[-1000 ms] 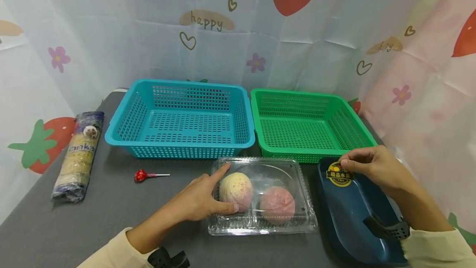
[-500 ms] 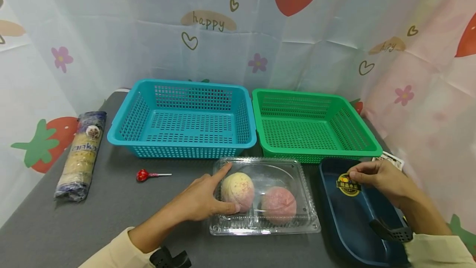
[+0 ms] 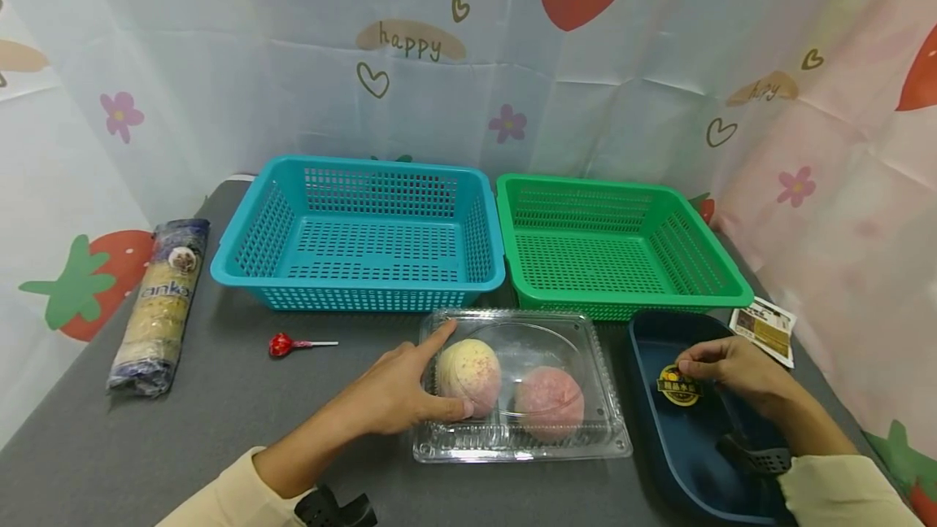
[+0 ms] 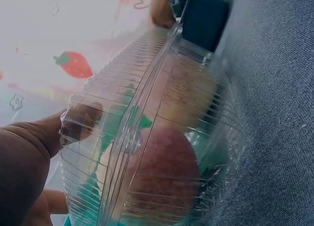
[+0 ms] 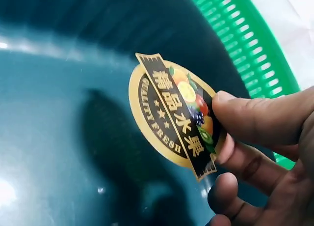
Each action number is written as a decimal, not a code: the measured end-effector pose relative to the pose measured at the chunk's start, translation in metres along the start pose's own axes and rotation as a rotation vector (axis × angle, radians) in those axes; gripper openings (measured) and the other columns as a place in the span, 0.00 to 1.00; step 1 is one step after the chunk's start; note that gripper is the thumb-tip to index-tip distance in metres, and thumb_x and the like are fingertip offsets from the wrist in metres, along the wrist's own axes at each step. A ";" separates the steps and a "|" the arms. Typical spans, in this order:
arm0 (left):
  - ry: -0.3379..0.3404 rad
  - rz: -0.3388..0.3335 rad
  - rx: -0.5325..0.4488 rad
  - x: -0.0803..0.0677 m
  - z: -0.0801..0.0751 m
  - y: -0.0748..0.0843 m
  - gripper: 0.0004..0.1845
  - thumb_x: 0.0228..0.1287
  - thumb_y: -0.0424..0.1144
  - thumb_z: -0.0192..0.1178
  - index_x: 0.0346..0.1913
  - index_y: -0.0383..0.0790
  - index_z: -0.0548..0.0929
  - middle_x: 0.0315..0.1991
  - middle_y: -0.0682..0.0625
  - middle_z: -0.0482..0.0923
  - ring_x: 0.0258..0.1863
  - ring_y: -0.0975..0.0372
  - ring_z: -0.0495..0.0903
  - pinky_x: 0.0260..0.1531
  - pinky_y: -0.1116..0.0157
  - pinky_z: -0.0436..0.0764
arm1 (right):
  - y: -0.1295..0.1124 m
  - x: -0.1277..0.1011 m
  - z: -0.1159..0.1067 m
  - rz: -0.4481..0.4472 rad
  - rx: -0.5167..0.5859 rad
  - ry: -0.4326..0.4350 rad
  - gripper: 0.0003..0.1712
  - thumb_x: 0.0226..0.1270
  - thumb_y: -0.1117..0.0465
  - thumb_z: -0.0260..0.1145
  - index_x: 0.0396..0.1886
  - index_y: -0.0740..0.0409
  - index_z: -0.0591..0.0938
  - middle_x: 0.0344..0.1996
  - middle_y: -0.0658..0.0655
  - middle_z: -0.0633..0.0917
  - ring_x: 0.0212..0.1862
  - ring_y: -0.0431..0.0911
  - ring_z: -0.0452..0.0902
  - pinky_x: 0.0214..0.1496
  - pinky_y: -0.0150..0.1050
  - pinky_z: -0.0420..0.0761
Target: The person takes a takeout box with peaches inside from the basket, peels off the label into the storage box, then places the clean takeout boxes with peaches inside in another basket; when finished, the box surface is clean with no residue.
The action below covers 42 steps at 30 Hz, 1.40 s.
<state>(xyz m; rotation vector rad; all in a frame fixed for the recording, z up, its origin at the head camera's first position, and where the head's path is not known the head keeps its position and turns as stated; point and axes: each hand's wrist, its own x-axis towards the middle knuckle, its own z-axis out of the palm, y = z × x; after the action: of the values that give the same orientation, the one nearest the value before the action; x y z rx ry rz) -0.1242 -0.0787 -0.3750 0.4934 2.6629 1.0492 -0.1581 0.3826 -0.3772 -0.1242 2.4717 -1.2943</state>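
Observation:
My left hand (image 3: 406,389) rests on the left side of a clear plastic clamshell box (image 3: 545,330), index finger and thumb straight and spread apart. Under its lid sit two peach-like balls: a yellow-and-pink one (image 3: 470,371) on the left and a pink one (image 3: 549,403) on the right. With thumb and fingertips, my right hand (image 3: 739,368) pinches the edge of a round black-and-gold fruit sticker (image 5: 171,118). Both are above a dark blue oval-cornered tray (image 3: 677,450), and the sticker's shadow falls on the tray in the right wrist view.
A blue basket (image 3: 359,297) and a green basket (image 3: 633,301) stand side by side behind the box. At left lie a red lollipop (image 3: 281,345) and a long wrapped package (image 3: 161,299). A printed card (image 3: 764,328) lies beyond the tray's right side.
My right hand has moved the pinched sticker slightly right and nearer to me, lower in the head view. The printed card has come into sight behind it. My left hand stays on the box.

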 end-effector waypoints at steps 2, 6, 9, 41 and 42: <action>0.002 0.003 -0.002 0.000 0.001 0.000 0.56 0.45 0.61 0.73 0.76 0.52 0.56 0.44 0.40 0.74 0.41 0.54 0.73 0.42 0.47 0.75 | 0.002 0.000 0.001 0.022 -0.007 0.004 0.16 0.68 0.60 0.65 0.43 0.72 0.83 0.34 0.54 0.84 0.33 0.46 0.73 0.33 0.42 0.72; 0.013 0.011 -0.010 0.001 0.002 -0.001 0.55 0.45 0.60 0.73 0.76 0.51 0.57 0.45 0.39 0.75 0.41 0.54 0.73 0.41 0.48 0.75 | 0.005 0.001 0.003 0.041 -0.027 0.019 0.16 0.67 0.61 0.65 0.44 0.73 0.83 0.34 0.56 0.83 0.32 0.46 0.73 0.31 0.41 0.73; 0.025 0.016 -0.022 0.002 0.002 0.000 0.55 0.45 0.59 0.74 0.76 0.50 0.58 0.46 0.38 0.75 0.41 0.54 0.73 0.41 0.48 0.75 | 0.007 0.001 0.006 0.057 -0.050 0.016 0.15 0.68 0.63 0.64 0.44 0.73 0.83 0.35 0.57 0.84 0.32 0.46 0.74 0.30 0.41 0.74; -0.115 0.153 -0.600 0.004 0.004 -0.012 0.54 0.51 0.32 0.72 0.77 0.42 0.49 0.25 0.44 0.73 0.29 0.58 0.75 0.31 0.62 0.77 | -0.031 -0.031 -0.015 -0.070 -0.419 0.253 0.20 0.69 0.55 0.64 0.49 0.69 0.83 0.45 0.67 0.82 0.43 0.57 0.79 0.35 0.43 0.80; -0.116 0.156 -0.600 0.004 0.004 -0.012 0.54 0.51 0.32 0.72 0.77 0.42 0.49 0.30 0.42 0.75 0.32 0.57 0.77 0.33 0.61 0.78 | -0.033 -0.032 -0.019 -0.074 -0.428 0.273 0.21 0.69 0.55 0.64 0.49 0.69 0.83 0.45 0.68 0.81 0.43 0.58 0.79 0.34 0.42 0.79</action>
<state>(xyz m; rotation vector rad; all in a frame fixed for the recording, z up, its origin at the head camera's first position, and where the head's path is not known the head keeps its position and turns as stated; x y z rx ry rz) -0.1292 -0.0830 -0.3863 0.6067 2.0836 1.7152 -0.1369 0.3860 -0.3321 -0.1519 2.9750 -0.8334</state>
